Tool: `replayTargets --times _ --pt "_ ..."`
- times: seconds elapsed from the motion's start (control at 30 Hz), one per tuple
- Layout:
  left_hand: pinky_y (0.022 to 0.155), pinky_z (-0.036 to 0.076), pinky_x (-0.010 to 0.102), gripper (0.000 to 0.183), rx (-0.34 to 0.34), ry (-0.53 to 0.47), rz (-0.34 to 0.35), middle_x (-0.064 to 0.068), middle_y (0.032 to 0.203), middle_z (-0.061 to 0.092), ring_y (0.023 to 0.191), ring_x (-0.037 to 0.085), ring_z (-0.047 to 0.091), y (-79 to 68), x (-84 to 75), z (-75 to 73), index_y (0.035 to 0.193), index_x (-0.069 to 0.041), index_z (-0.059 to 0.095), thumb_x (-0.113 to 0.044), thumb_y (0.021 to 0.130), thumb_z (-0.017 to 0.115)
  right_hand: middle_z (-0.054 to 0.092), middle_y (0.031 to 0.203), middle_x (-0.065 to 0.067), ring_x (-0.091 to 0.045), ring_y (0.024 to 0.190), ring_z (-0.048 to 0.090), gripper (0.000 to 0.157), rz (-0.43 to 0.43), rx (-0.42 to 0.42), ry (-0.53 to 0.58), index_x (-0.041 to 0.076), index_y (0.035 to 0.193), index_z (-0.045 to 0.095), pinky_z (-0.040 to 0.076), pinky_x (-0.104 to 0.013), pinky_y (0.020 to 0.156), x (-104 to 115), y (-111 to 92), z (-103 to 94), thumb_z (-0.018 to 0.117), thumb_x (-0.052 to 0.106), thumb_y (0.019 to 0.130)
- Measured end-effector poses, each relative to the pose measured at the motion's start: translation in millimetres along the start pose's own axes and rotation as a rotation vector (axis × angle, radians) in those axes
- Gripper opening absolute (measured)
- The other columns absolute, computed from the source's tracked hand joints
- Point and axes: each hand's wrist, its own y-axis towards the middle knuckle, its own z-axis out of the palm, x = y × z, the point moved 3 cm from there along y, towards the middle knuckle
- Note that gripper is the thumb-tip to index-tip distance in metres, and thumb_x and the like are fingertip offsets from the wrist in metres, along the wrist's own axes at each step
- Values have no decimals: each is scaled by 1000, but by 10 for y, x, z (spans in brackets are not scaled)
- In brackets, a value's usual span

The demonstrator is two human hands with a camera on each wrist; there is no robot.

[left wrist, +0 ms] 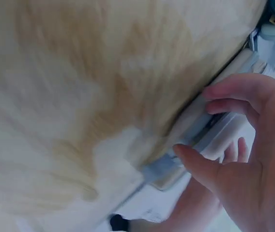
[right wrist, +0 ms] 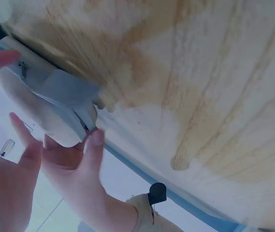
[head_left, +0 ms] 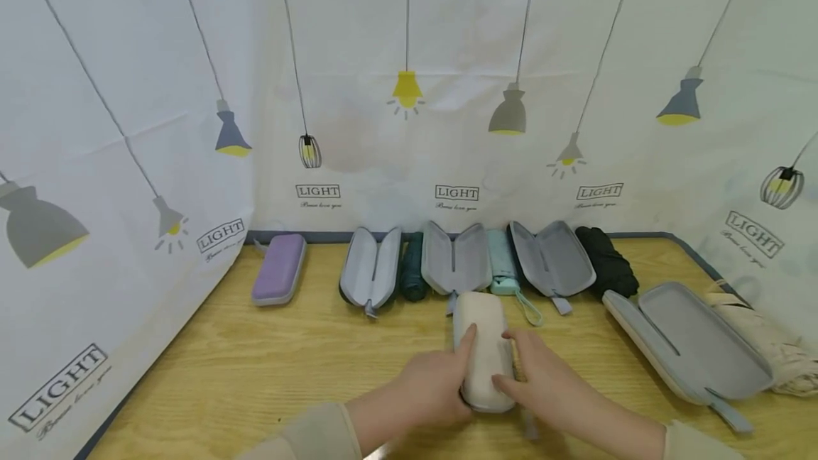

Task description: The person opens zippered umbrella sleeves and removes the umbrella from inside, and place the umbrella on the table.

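A cream hard-shell case [head_left: 488,353] with a pale grey edge is held over the front middle of the table. The left hand [head_left: 441,382] grips its left side and near end, the thumb along the side. In the right wrist view the left thumb [right wrist: 95,140] presses on the case's end. The right hand [head_left: 543,375] is at the case's right side, fingers spread and fairly straight, the thumb tip over its top. A grey strap [right wrist: 74,87] hangs along the side of the case. The case looks closed in the head view; a dark gap shows along its edge in the left wrist view.
Open grey-lined cases [head_left: 456,265] stand along the back, between folded umbrellas, one dark green [head_left: 414,268], one mint [head_left: 502,261], one black [head_left: 607,261]. A purple case [head_left: 280,268] lies at back left. Right lies a large open case [head_left: 709,339] beside a beige folded umbrella [head_left: 773,346].
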Motion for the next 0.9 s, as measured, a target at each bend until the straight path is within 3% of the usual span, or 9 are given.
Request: replayTargets --times 0.1,0.17,0.27,0.33,0.4,0.47,0.63,0.77,0.9 --pt "57 44 23 117 39 -336 5 5 88 61 65 8 54 38 150 -6 143 -9 -5 -25 64 80 37 131 -15 -28 118 39 84 -49 -40 -45 5 133 35 37 -47 89 42 29 5 61 59 73" --pt "58 46 26 116 110 -614 -42 8 89 60 68 12 56 76 269 14 143 -12 -8 -10 65 78 30 138 -15 -31 123 33 93 -74 -31 -69 7 136 32 34 -50 92 67 53 25 59 65 69" --pt "55 48 30 98 202 -996 -202 10 84 61 65 19 58 160 436 70 142 -9 4 6 69 68 19 144 -13 -31 128 26 98 -144 -5 -150 11 140 27 32 -52 93 103 88 74 58 68 67" --pt "54 49 32 72 249 -1143 -347 13 82 63 65 21 60 217 518 104 137 -4 21 3 77 60 17 146 -10 -29 129 24 96 -223 8 -202 13 141 27 32 -50 95 132 110 111 59 66 68" --pt "56 50 32 42 258 -1200 -427 15 81 64 65 21 61 287 576 133 124 -1 41 -8 84 54 19 146 -8 -28 130 22 92 -307 17 -248 12 141 28 30 -48 97 156 124 144 61 62 70" --pt "55 50 31 29 254 -1210 -456 16 80 64 64 23 62 355 616 158 109 0 54 -21 89 48 23 144 -7 -27 130 22 87 -384 30 -279 11 139 32 29 -47 98 179 135 163 63 58 72" --pt "53 50 29 40 222 -1168 -447 17 74 66 61 22 64 452 649 184 91 -3 64 -37 89 45 29 142 -8 -30 130 24 68 -512 51 -354 14 132 44 26 -54 97 201 117 186 67 45 76" --pt "56 51 32 38 238 -1147 -439 17 73 66 59 20 64 460 657 150 89 -2 65 -33 90 44 33 140 -6 -32 130 24 47 -625 71 -410 18 125 52 24 -59 95 223 76 203 64 33 82" --pt "57 52 34 37 268 -1150 -411 17 74 66 59 20 64 466 673 129 90 1 63 -29 90 42 44 133 -4 -31 127 30 32 -726 55 -441 18 116 59 26 -57 95 255 35 184 61 23 84"
